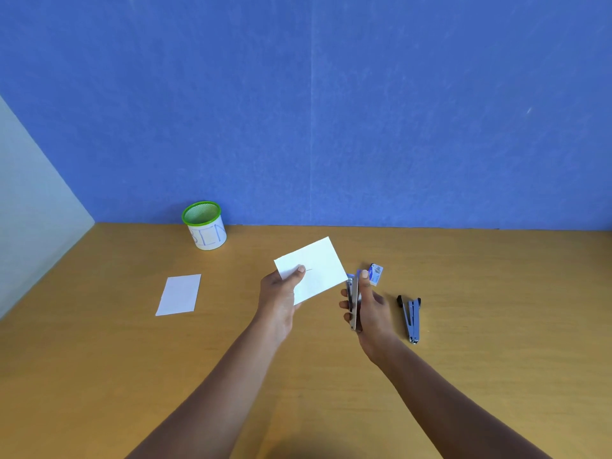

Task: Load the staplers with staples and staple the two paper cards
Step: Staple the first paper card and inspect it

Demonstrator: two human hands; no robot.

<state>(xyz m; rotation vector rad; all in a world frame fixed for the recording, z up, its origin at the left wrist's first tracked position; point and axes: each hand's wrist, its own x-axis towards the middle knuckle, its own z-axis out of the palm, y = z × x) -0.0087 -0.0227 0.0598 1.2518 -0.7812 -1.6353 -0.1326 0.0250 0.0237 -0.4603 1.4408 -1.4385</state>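
Staplers are counted as two. One stapler [353, 301] is gripped upright in the right hand [371, 308], with the fingers curled round its left side and the thumb laid along its top. A second stapler [411, 321] lies flat on the table [496, 293] just right of those fingers, apart from them.

Two containers are seen. A small staple box [376, 274] rests just beyond the right thumb tip; its contents cannot be told. A green-rimmed mesh cup [204, 225] stands far left of the left fingers, by the blue wall [331, 111], and only mesh is visible inside it.

Cards are counted as two. One card [311, 270] is pinched at its near left corner by the left hand [280, 293], thumb on top, and is held raised and tilted. A thin mark beside the thumb tip is possibly a staple. Its right corner is close to the gripped stapler's top end, without clear contact. A second card [179, 294] lies flat, well left of the left fingers.

Bare wood is shown between that flat card and the left wrist, and to the right of the second stapler.
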